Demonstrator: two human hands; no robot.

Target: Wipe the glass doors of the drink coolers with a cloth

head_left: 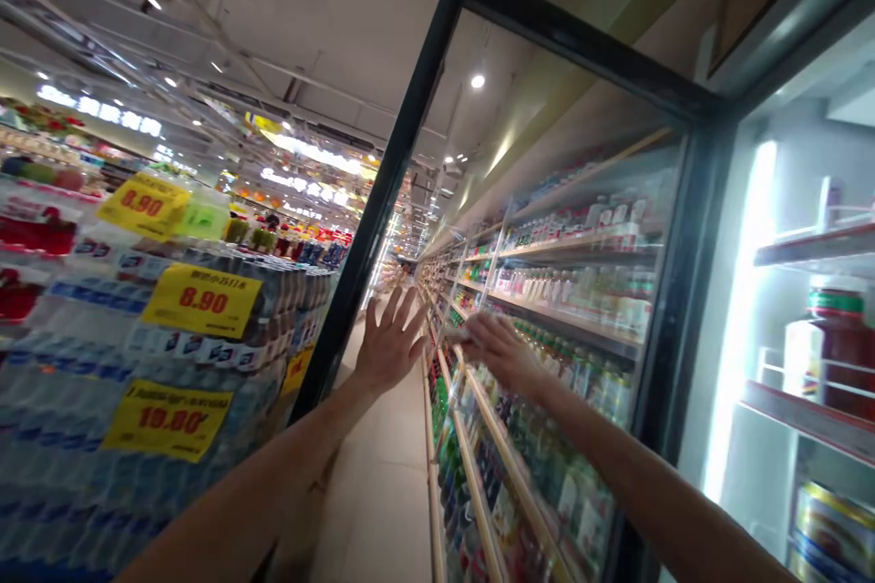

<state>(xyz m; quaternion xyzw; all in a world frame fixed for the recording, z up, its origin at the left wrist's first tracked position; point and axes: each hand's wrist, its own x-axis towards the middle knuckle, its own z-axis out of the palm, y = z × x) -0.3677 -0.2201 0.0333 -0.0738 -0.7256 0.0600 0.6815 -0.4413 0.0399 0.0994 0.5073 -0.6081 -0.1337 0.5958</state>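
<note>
A black-framed glass fridge door [383, 191] stands swung open into the aisle in front of me. My left hand [391, 342] lies flat against its glass with the fingers spread apart. My right hand [493, 348] reaches to the same glass a little to the right; its fingers are smeared by motion. Through the glass I see long shelves of bottled drinks [581, 287]. Inside the open fridge on the right stands a dark red bottle with a green cap [838, 342] on a white shelf.
On the left, stacked packs of bottled water [102, 401] carry yellow price signs [201, 299]. A tiled aisle floor [383, 492] runs ahead between the stacks and the fridge row. A can [830, 528] sits on a lower fridge shelf.
</note>
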